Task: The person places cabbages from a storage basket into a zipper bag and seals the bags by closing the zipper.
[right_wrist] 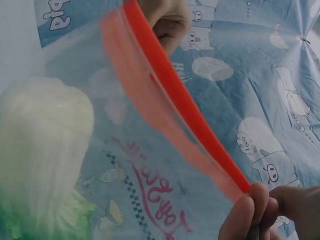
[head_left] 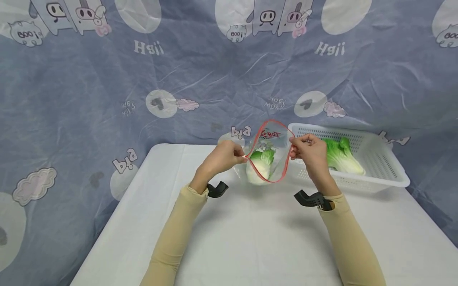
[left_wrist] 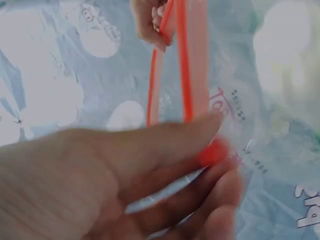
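A clear zip bag [head_left: 285,171] with a red rim hangs between the two hands, its mouth spread wide in the head view. The left hand [head_left: 225,155] pinches one corner of the rim between thumb and fingers. At the opposite side, the right hand [head_left: 310,151] pinches the rim with thumb and fingertips. A napa cabbage [right_wrist: 45,145] shows through the clear plastic in the right wrist view, white base up and green leaves down. In the head view this cabbage [head_left: 258,174] appears within and just below the red loop. Red lettering marks the bag's side.
A white perforated basket [head_left: 388,167] stands at the right rear of the table, holding another leafy cabbage [head_left: 345,159]. The white-covered table [head_left: 250,238] extends toward the person. Behind it hangs a blue-grey patterned cloth [head_left: 200,71].
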The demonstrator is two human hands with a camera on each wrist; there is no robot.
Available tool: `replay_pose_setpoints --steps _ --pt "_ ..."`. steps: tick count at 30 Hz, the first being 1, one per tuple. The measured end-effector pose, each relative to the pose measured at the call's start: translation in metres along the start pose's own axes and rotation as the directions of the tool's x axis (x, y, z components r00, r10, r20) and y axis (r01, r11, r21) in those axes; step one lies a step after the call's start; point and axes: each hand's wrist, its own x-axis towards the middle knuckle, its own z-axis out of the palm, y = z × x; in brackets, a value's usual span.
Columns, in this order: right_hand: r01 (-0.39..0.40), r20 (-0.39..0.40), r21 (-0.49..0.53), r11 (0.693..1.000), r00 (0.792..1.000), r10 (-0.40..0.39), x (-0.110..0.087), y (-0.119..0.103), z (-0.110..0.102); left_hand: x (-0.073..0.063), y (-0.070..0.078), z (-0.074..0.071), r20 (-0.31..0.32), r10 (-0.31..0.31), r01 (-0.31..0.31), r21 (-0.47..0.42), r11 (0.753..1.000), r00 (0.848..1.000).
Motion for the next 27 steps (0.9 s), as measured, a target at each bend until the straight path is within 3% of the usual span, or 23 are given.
replay_pose_setpoints --steps 2,5,10,14,21,27 --pt "0.014 -0.017 0.008 1.0 1.0 -0.014 -0.001 0.0 0.001 -0.003 0.004 0.0 -0.118 -0.028 0.032 0.028 0.999 0.993" --pt "0.044 -0.022 0.02 0.999 0.999 -0.043 -0.003 -0.001 0.004 -0.007 0.009 -0.002 -0.269 -0.065 0.09 0.083 0.993 0.961" --pt "0.083 -0.007 0.018 0.996 0.997 -0.083 -0.006 -0.005 0.006 -0.008 0.007 -0.006 -0.42 -0.11 0.168 0.103 0.98 0.901" --pt "0.093 0.006 0.004 0.996 0.996 -0.093 -0.011 -0.009 0.009 -0.005 0.0 -0.01 -0.46 -0.133 0.178 0.056 0.982 0.878" --pt "0.136 0.089 -0.065 0.989 0.988 -0.13 -0.014 -0.011 0.011 -0.004 -0.003 -0.014 -0.481 -0.134 0.135 -0.032 0.99 0.866" --pt "0.155 0.145 -0.077 0.985 0.979 -0.143 -0.013 -0.009 0.011 -0.007 -0.004 -0.02 -0.554 -0.111 0.08 -0.081 0.994 0.825"
